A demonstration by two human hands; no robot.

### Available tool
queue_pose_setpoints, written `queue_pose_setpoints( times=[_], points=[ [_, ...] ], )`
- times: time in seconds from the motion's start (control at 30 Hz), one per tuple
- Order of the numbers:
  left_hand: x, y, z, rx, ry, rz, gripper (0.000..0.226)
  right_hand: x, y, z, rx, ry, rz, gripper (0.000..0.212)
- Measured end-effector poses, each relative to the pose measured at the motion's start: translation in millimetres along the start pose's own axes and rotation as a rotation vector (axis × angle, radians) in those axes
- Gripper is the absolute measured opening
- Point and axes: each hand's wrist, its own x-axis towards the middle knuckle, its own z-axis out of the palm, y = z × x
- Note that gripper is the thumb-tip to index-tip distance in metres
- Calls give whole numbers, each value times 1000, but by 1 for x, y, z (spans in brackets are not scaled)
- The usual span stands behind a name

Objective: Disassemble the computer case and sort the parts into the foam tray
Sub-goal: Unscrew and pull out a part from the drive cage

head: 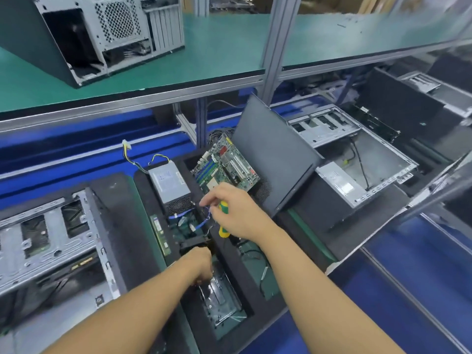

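— Right hand [237,213] grips the screwdriver [224,232] and pinches the cable [205,217]. Where does it go?
— I think the tray [229,267] slot, just left of that hand. Left hand [201,264] is nearer, curled low; can't tell what it holds.

Your foam tray [231,267] is matt black foam; in its top-left pocket the PSU [168,183] is bare grey sheet metal w/ a white paper label, and one pocket right the motherboard [224,167] is semi-gloss green PCB. In the tray's lowest pocket the plate [219,300] is shiny bare metal. Left of the tray the case [46,241] is dull unpainted sheet metal; the screwdriver [222,218] over the tray's middle has a glossy green/yellow plastic handle.
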Motion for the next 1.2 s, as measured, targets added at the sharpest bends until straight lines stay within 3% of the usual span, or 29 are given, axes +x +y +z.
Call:
queue_pose_setpoints(
  times=[0.13, 0.3, 0.43, 0.53, 0.6, 0.7, 0.77, 0.83, 0.9, 0.97, 1.03, 1.13, 1.2],
  points=[
    [-2, 1, -3, 98, -69, 46, 21, 8, -4, 5, -41, -52, -9, 19],
    [-25, -9, -29, -14, 81, 168, 25, 22, -21, 4, -25, -38, -42, 21],
    [-63, -57, -48, -498, 471, 259, 13, 34, -46, 12, 20, 17, -80, 25],
    [-93, -114, -48, -632, 872, 221, 15, 45, -72, 27, 25, -17, -135, 26],
    [-112, -145, -40, -683, 980, 204, 14, 51, -92, 42, 8, -60, -191, 25],
    [-135, -179, -24, -802, 806, 237, 28, 62, -122, 71, -133, -155, -301, 26],
    [-146, -205, -8, -833, 497, 170, 33, 67, -141, 94, -319, -253, -371, 31],
    [-151, -230, 13, -837, 134, -25, 35, 70, -154, 116, -476, -331, -416, 38],
    [-146, -247, 38, -1077, -61, -158, 44, 73, -163, 136, -573, -384, -421, 41],
    [-130, -251, 56, -1595, -22, -134, 48, 76, -166, 154, -629, -410, -390, 40],
    [-114, -245, 61, -2059, 177, -4, 42, 78, -166, 166, -667, -418, -340, 40],
    [-101, -233, 52, -2365, 527, 208, 38, 79, -159, 176, -695, -413, -265, 39],
    [-97, -227, 42, -2450, 572, 298, 32, 79, -151, 177, -716, -395, -220, 35]
  ],
)
